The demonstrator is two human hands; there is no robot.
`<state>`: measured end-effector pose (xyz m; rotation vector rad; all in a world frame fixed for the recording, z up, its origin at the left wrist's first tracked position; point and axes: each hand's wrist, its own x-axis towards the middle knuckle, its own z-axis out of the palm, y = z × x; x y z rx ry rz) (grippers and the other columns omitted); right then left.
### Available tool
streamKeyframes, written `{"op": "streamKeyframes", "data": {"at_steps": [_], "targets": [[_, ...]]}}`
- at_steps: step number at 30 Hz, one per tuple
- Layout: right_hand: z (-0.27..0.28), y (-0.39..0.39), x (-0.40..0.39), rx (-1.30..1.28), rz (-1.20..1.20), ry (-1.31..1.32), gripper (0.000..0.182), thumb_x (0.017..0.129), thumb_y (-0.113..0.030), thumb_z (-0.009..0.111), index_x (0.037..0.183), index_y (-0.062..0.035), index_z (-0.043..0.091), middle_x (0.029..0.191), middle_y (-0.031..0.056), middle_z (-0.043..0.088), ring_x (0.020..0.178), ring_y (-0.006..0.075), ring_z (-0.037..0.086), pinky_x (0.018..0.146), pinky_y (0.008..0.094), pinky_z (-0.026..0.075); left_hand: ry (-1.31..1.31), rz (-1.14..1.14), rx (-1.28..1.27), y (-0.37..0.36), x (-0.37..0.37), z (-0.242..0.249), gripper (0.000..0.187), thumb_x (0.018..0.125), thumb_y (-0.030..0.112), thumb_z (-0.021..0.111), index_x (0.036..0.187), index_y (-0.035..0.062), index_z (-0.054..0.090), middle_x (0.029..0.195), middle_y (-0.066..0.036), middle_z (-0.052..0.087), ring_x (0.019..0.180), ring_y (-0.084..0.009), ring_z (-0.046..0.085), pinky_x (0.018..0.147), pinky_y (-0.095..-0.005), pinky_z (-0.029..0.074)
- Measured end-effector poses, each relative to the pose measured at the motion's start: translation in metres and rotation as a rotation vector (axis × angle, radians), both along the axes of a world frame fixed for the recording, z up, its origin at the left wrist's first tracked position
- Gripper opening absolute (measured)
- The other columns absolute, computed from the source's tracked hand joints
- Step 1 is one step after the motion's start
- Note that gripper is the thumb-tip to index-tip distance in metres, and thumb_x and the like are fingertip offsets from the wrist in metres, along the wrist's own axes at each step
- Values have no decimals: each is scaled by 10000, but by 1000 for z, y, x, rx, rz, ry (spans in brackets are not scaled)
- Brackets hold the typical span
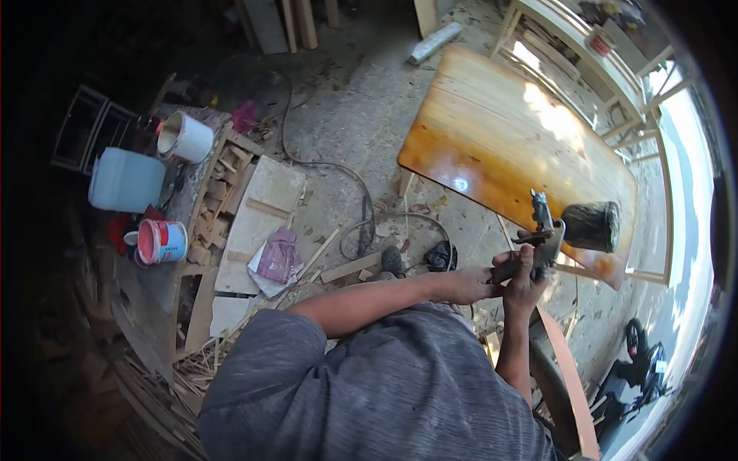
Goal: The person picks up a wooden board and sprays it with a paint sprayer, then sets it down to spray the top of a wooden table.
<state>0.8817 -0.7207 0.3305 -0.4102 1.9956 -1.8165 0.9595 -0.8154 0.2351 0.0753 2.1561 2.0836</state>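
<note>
A spray gun (547, 244) with a dark, paint-crusted cup (591, 227) is held out over the near right part of a wooden tabletop (492, 100). My right hand (526, 286) is wrapped round the gun's body, fingers up near the trigger. At the rear end of the gun's dark handle, my left hand (464, 286) is closed too, its fingertips partly hidden. The tabletop is pale in the middle and glossy amber-brown along its near and left edges.
A hose (361, 184) loops over the littered floor. At left, a workbench (146, 284) bears a white bucket (185, 138), a blue jerrycan (127, 180) and a paint pail (161, 242). Wooden frames (653, 154) stand at right, with a motorcycle (642, 369) beyond.
</note>
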Motion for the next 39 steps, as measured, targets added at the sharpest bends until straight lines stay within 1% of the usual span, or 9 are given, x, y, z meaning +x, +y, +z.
{"op": "streamKeyframes", "data": {"at_steps": [8, 14, 18, 21, 26, 31, 32, 37, 39], "targets": [[-7, -38, 47, -70, 20, 33, 317, 1078, -326, 615, 1184, -28, 594, 740, 72, 691, 582, 95, 614, 522, 236, 454, 183, 670, -319, 11, 68, -5, 318, 1023, 232, 626, 1206, -24, 585, 989, -274, 673, 905, -444, 700, 765, -503, 549], [-7, -58, 57, -6, 166, 117, 305, 1081, -315, 608, 1175, -26, 578, 715, 64, 674, 591, 99, 625, 524, 241, 452, 0, 456, 308, -13, 93, 10, 400, 1101, 390, 526, 1217, 17, 610, 990, -89, 659, 944, -162, 627, 818, -350, 504], [5, -58, 72, 61, 293, 63, 325, 1083, -321, 601, 1188, -14, 572, 700, 61, 660, 600, 119, 641, 537, 251, 466, -12, 178, 412, -41, 118, 1, 524, 1112, 523, 429, 1221, 48, 621, 1002, -15, 639, 864, -123, 552, 770, -317, 472], [6, -59, 80, 14, 351, 29, 323, 1083, -310, 601, 1192, -7, 586, 708, 62, 660, 609, 123, 638, 541, 257, 470, -151, 139, 1063, -34, 124, -24, 379, 1092, 351, 572, 1291, 33, 626, 1101, -30, 702, 1021, -141, 643, 946, -308, 500], [5, -56, 82, 44, 374, 129, 343, 1090, -316, 588, 1211, 4, 601, 724, 65, 661, 632, 115, 630, 564, 254, 462, -224, -87, 319, -59, 129, 18, 473, 1037, 218, 610, 1450, 8, 515, 1411, -125, 618, 1319, -201, 550, 1135, -365, 398], [7, -58, 66, 36, 353, 67, 326, 1067, -227, 622, 1229, 14, 475, 850, 67, 628, 672, 141, 677, 585, 291, 527, -255, 40, -61, -54, 122, 48, 369, 1089, 323, 527, 1314, 34, 578, 1247, -118, 670, 1162, -182, 631, 1035, -348, 466], [8, -58, 63, 42, 342, 60, 327, 1067, -233, 623, 1222, 13, 474, 851, 70, 633, 670, 142, 677, 585, 292, 527, -115, 234, 179, -40, 122, 36, 388, 1093, 362, 513, 1289, 37, 592, 1194, -141, 685, 1112, -221, 651, 998, -364, 486], [15, -50, 60, 43, 296, 85, 364, 1068, -316, 627, 1222, -8, 509, 743, 71, 695, 670, 130, 666, 600, 273, 513, -192, 180, 129, -42, 106, 40, 451, 1074, 397, 539, 1334, 29, 571, 1174, -173, 685, 1084, -260, 654, 977, -393, 491], [6, -40, 57, -72, 336, -22, 593, 1022, -320, 699, 1438, -22, 401, 1067, 160, 646, 769, 144, 683, 626, 281, 533, -176, 138, 116, -47, 96, 47, 473, 1069, 408, 544, 1349, 28, 563, 1178, -177, 684, 1084, -269, 655, 976, -402, 491]]}}
